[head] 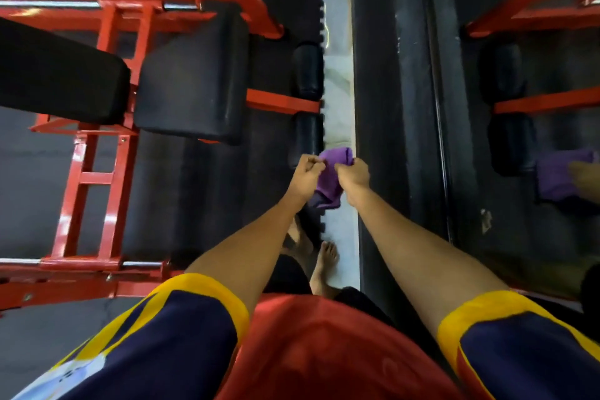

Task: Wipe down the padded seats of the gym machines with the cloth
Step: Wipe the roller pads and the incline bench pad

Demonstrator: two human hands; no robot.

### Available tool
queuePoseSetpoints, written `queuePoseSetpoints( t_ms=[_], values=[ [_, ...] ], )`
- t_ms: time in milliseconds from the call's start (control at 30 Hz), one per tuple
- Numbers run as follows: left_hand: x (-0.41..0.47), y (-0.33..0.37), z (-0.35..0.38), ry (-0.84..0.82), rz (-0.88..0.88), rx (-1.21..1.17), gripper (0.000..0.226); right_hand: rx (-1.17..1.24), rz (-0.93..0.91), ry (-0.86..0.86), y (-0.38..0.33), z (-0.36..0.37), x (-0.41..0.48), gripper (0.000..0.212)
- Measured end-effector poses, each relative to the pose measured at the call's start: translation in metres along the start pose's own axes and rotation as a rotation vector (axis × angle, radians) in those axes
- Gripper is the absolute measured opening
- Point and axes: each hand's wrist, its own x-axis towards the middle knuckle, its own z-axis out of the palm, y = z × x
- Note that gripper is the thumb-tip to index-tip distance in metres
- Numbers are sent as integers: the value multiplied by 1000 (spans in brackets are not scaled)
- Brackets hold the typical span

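A purple cloth [329, 177] hangs between my two hands at the middle of the view. My left hand [306, 172] pinches its left edge and my right hand [354, 172] grips its right edge, both with curled fingers. To the left stands a red-framed gym machine [97, 153] with a black padded seat [191, 81] and a black padded backrest [55, 75]. Two black roller pads [308, 71] sit at the seat's far end, just above my hands. The cloth touches no pad.
A mirror wall [519, 75] on the right reflects the machine, the cloth and a hand. A pale floor strip [337, 75] runs along its base. Black rubber mats [211, 188] cover the floor. My bare feet [324, 260] stand below my hands.
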Motion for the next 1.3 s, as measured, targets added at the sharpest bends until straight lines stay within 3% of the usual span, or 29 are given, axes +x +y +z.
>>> queuePoseSetpoints(
  t_ms=[133,267,467,767,900,967,1067,1133,1300],
  values=[
    [59,-5,-12,-3,-150,-47,11,-15,19,39,-9,18,40,29],
    [112,-12,-22,9,-206,26,18,-36,8,133,-28,37,75,25],
    [174,-28,-32,15,-280,151,35,-39,-22,146,-45,72,110,28],
    [280,-87,-37,165,-272,121,41,-202,-227,-116,9,142,185,32],
    [302,-116,-33,184,-302,3,63,-99,-285,76,23,160,198,59],
    [298,-121,-27,140,-289,-27,76,-140,-157,149,17,170,211,86],
    [287,-116,-14,141,-215,-36,69,-53,40,146,8,185,250,114],
    [285,-117,-11,158,-219,-15,59,-111,48,133,7,190,277,106],
    [291,-126,-20,138,-154,40,53,-319,-413,74,34,182,279,69]
  ],
)
